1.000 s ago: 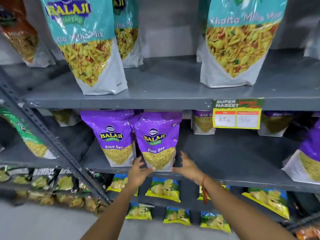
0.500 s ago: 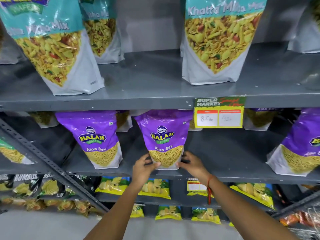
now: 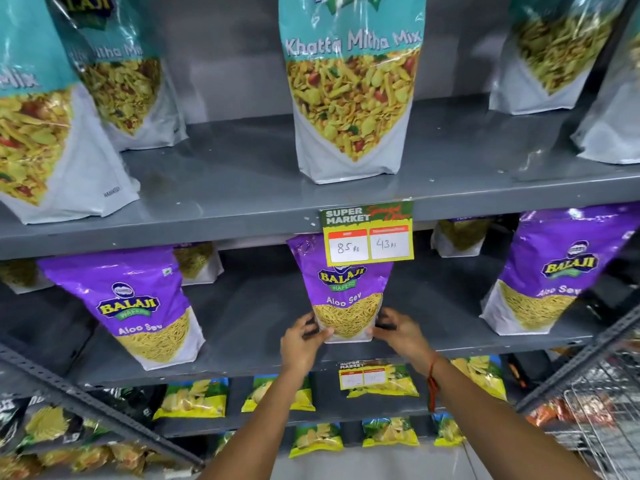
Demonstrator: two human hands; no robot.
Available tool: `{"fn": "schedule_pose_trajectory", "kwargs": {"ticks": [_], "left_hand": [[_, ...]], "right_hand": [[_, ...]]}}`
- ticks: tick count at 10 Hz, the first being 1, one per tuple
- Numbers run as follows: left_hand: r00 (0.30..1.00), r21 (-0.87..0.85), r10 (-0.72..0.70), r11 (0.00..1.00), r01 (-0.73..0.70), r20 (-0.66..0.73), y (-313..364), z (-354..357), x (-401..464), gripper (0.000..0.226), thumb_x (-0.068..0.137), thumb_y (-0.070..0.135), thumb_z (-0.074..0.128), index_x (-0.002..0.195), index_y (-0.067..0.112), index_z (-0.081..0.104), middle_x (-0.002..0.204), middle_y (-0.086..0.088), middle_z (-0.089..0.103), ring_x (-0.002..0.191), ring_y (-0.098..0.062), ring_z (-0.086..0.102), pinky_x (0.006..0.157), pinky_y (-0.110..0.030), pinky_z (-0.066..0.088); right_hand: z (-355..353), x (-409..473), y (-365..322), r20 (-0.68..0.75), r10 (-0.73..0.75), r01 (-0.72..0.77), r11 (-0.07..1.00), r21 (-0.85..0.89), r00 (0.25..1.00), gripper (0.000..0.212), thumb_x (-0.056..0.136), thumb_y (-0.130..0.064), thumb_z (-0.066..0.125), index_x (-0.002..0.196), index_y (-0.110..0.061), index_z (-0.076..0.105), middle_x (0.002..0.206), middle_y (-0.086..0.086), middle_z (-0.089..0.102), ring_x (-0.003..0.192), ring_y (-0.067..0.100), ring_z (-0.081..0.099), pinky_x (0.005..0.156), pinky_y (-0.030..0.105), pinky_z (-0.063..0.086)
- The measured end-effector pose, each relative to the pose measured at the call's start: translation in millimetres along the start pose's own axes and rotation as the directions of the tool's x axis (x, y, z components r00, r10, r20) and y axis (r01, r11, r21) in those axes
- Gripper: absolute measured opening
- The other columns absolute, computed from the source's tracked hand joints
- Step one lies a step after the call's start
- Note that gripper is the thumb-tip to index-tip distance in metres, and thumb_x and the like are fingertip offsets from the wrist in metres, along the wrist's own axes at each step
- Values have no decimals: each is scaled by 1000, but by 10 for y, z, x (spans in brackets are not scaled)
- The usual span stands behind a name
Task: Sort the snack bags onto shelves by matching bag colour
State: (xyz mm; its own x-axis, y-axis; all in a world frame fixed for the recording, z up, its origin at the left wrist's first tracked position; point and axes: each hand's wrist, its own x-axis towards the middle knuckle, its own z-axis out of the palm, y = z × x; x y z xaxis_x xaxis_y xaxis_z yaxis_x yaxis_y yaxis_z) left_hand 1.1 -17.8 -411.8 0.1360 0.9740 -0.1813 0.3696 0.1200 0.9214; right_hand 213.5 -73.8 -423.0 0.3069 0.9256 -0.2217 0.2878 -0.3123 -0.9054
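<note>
A purple Aloo Sev bag stands upright near the front of the middle grey shelf. My left hand grips its lower left corner and my right hand grips its lower right corner. A yellow price tag hides the bag's top. More purple bags stand on the same shelf: one at the left, one at the right, and smaller ones behind. Teal Khatta Mitha Mix bags stand on the upper shelf.
Yellow-green chip bags fill the lower shelves. A slanted grey metal upright crosses the lower left. A wire basket with orange packs sits at the lower right. Bare shelf lies on both sides of the held bag.
The held purple bag has slid to the right along the middle shelf, away from the left purple bag, with both hands on it. It now stands under the price tag.
</note>
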Motion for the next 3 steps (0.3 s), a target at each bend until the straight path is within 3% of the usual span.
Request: {"fn": "schedule_pose_trajectory", "kwargs": {"ticks": [1, 2, 3], "left_hand": [[1000, 14, 20, 1000, -19, -5, 17, -25, -58, 55, 73, 28, 84, 125, 20, 66, 108, -8, 78, 100, -16, 72, 94, -33, 52], [999, 11, 29, 1000, -29, -37, 55, -96, -189, 60, 75, 28, 82, 131, 17, 62, 112, -10, 76, 94, -13, 68, 88, -29, 49], [993, 4, 71, 997, -71, -99, 75, -183, -388, 56, 79, 28, 79, 131, 16, 62, 116, -12, 73, 84, -7, 66, 87, -30, 54]], "right_hand": [[28, -51, -17, -21, -20, 19, 1000, -18, 1000, 33, 80, -18, 77, 109, -27, 65, 110, 7, 75, 108, 23, 68, 95, 38, 53], [60, -206, -105, -102, -16, 17, 1000, 11, 995, 29, 79, -19, 77, 102, -29, 61, 98, 2, 72, 101, 22, 69, 87, 33, 53], [163, -480, -248, -256, -27, 67, 987, 148, 966, 23, 80, -26, 78, 99, -18, 67, 94, -1, 72, 95, 18, 69, 78, 25, 50]]}}
